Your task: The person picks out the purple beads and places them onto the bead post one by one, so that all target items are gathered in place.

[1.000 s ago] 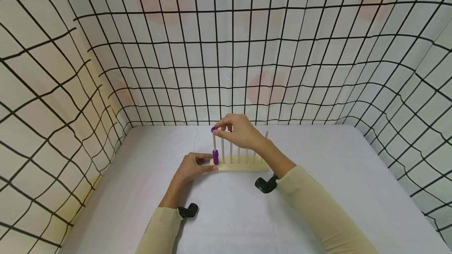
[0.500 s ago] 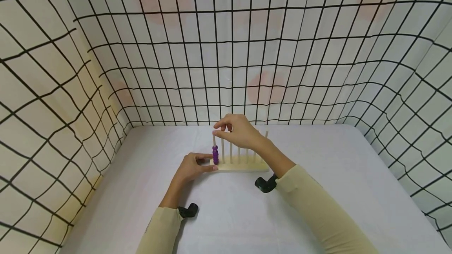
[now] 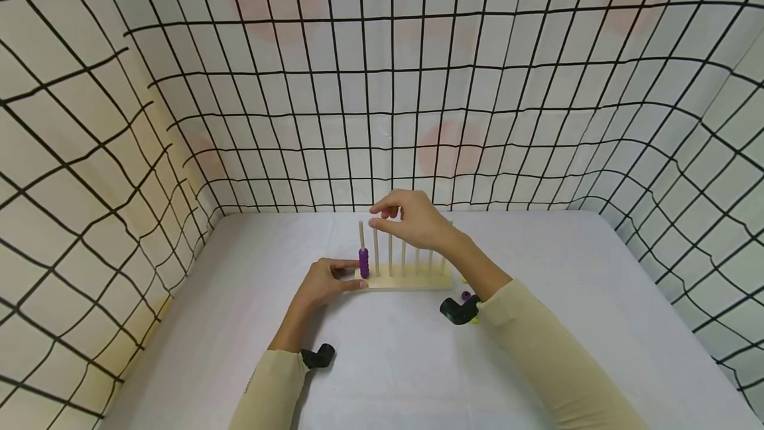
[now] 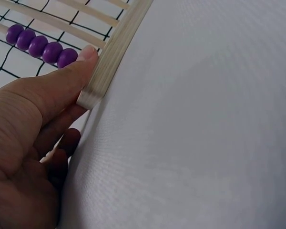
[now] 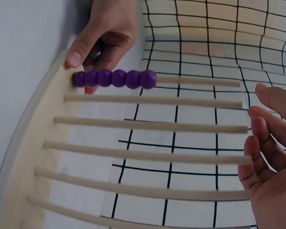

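Head view first: a netted wall [image 3: 392, 72] rises behind the wooden rack [image 3: 412, 282], and a white table [image 3: 382, 377] spreads beneath it. From where I stand, the rack carries a row of upright pegs [image 5: 148, 125], with the person's left hand [image 3: 323, 282] at its left end and the right hand [image 3: 414, 221] above its left half. The left thumb and fingers are clamped on that end; the right thumb and forefinger are apart, with nothing visible between them. As I judge it, the right hand could knock a peg if it swung low across the row, and should the left grip slacken, the rack might slide or tip. The purple bead stack [image 5: 118, 78], six in the right wrist view, sits low on the rack's leftmost peg [image 5: 200, 81], just beside the left thumb, lower than the right fingertips and apart from them. Whether those fingertips touch the rack's peg tips, I cannot tell. Smallest of all, a loose purple bead [image 3: 466, 295] and a yellow piece [image 3: 475, 320], likely another bead, lie near the rack's right end; a brushing sleeve [image 3: 549, 357] could roll them away.
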{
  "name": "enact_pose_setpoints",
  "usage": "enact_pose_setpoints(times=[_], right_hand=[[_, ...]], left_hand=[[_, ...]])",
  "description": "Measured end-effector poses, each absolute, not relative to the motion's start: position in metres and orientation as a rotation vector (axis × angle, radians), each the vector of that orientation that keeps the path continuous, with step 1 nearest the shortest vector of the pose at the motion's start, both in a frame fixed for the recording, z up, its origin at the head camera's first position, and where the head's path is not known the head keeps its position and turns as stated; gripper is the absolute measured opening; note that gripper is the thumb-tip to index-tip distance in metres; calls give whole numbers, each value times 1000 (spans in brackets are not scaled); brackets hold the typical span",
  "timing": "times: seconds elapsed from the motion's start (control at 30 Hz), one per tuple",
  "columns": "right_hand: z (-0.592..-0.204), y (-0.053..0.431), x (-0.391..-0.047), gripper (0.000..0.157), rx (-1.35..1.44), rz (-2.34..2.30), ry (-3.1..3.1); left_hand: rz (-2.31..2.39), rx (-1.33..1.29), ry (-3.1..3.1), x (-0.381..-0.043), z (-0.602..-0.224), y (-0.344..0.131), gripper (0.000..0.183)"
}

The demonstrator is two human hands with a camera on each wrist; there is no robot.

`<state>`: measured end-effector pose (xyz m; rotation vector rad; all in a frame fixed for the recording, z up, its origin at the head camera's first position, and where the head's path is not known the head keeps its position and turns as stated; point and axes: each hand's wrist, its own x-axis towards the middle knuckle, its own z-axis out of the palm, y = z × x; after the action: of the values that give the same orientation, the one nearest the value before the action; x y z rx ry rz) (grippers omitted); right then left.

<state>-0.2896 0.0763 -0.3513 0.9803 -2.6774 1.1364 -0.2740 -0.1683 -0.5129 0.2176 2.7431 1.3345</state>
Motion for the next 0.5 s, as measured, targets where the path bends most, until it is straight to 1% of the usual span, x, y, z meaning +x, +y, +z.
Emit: enact_pose_setpoints(times=[0.5], right_hand=[[-351, 135, -280, 25, 826, 1096, -2663]], left_hand=[[1325, 220, 2756, -274, -512, -167, 49]])
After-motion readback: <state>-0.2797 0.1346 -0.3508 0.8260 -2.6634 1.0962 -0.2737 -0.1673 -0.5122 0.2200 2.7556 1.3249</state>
